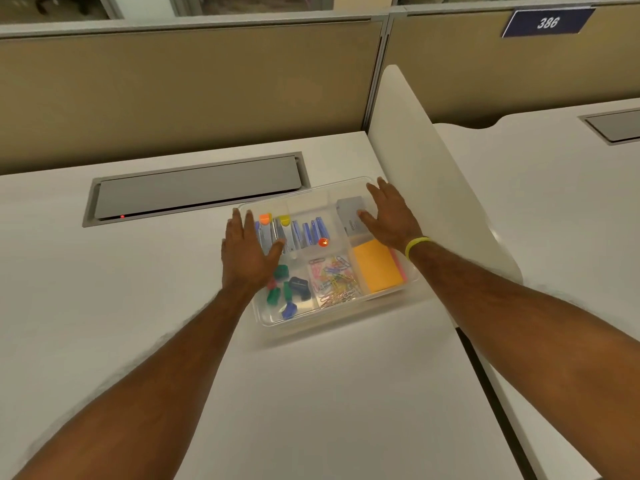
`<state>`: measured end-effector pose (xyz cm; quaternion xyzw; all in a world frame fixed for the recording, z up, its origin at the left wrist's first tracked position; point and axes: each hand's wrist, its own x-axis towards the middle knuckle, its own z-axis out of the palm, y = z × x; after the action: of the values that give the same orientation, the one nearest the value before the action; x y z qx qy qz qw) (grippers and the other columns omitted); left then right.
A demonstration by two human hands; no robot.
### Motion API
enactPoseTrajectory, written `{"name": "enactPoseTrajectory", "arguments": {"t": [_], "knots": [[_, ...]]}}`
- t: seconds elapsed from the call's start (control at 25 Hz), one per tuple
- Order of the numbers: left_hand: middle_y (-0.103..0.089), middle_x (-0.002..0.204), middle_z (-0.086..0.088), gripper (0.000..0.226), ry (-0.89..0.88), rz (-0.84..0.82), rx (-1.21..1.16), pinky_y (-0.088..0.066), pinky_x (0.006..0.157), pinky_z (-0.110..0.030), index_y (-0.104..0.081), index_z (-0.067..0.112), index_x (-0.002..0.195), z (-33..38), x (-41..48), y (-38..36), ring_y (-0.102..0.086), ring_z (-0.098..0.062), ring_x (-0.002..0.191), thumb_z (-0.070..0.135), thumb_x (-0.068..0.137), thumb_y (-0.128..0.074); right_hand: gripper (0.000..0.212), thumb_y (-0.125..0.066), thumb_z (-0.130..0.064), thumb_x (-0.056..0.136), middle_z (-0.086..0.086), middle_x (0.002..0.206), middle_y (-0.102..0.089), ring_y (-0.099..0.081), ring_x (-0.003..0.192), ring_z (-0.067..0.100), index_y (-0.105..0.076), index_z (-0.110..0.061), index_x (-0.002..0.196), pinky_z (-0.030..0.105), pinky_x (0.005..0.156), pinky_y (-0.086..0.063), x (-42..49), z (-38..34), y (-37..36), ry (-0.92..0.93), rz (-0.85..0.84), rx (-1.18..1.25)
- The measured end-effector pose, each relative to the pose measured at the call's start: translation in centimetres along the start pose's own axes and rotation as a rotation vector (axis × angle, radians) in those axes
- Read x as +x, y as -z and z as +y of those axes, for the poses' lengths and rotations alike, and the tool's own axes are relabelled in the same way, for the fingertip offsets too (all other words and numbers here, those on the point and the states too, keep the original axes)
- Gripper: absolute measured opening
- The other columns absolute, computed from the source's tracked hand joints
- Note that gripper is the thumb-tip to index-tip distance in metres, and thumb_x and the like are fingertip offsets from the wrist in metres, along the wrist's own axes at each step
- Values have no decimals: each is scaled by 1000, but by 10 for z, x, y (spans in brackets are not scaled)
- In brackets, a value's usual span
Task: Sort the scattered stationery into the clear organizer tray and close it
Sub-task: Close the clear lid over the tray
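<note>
White laminate is covering the surface (138, 306), and a grey recessed cable hatch (197, 188) is sitting in it at the far left, with a small red light glowing at its near corner. Just right of the hatch, the clear organizer tray (332, 323) is resting on the surface, its transparent lid appearing to be lying over the compartments. The left hand (247, 254) is lying flat on the tray's left side, fingers spread and gripping nothing, covering part of the far-left compartment. Under it and to its right, blue pens and highlighters (304, 232) with orange and yellow caps are lying side by side in the far compartment. Nearer the person, green and blue sharpeners or erasers (287, 292) are sitting in the near-left compartment; which they are is too blurred to tell. Coloured paper clips (334, 278) are filling the middle near compartment. Further right, an orange sticky-note pad (377, 268) is lying in the near-right compartment, and a grey box (349, 213) is standing in the far-right one. The right hand (388, 216) is pressing flat on the tray's far-right corner, palm down and fingers loose, holding nothing, with a yellow wristband (417, 245) circling its wrist. Beyond it, a white divider panel (433, 174) is rising beside the tray.
</note>
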<state>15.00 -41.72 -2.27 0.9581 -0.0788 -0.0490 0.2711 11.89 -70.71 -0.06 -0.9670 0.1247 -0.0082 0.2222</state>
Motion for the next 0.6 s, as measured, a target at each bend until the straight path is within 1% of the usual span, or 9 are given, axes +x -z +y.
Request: {"name": "enactPoseTrajectory", "arguments": {"t": [0.04, 0.12, 0.28, 0.48, 0.6], "knots": [[1, 163, -6, 87, -44, -39, 85, -11, 118, -48, -10, 19, 154, 1, 5, -1, 0, -28, 150, 66, 88, -42, 69, -48, -45, 95, 6, 162, -9, -9, 149, 24, -21, -17, 152, 36, 119, -13, 2, 1, -2, 31, -27, -40], [3, 163, -6, 92, -84, -88, 172, -4, 118, -49, -10, 21, 154, 1, 10, -5, 7, -29, 149, 75, 82, -33, 71, -43, -54, 95, 2, 163, -2, -8, 150, 23, -18, -21, 153, 39, 119, -16, 3, 4, -7, 40, -83, -68], [6, 163, -5, 101, -112, -62, 193, 2, 117, -45, -8, 22, 154, -2, 7, -11, 11, -27, 149, 85, 75, -20, 73, -40, -59, 94, -3, 163, 0, -16, 148, 22, -17, -23, 153, 41, 115, -27, -2, 11, -18, 28, -59, -63], [6, 163, -4, 100, -117, -39, 167, 3, 116, -42, -10, 23, 154, -1, 5, -12, 11, -26, 149, 82, 75, -24, 73, -44, -59, 92, -4, 163, -3, -27, 145, 23, -21, -23, 152, 41, 111, -35, -4, 11, -21, 48, 1, -15], [2, 163, -4, 96, -130, -21, 97, 2, 117, -42, -15, 23, 154, -4, 5, -11, 8, -26, 149, 79, 78, -33, 75, -45, -60, 91, -6, 163, -3, -30, 143, 22, -22, -25, 152, 41, 109, -37, -6, 13, -24, 46, 11, -7]]}}
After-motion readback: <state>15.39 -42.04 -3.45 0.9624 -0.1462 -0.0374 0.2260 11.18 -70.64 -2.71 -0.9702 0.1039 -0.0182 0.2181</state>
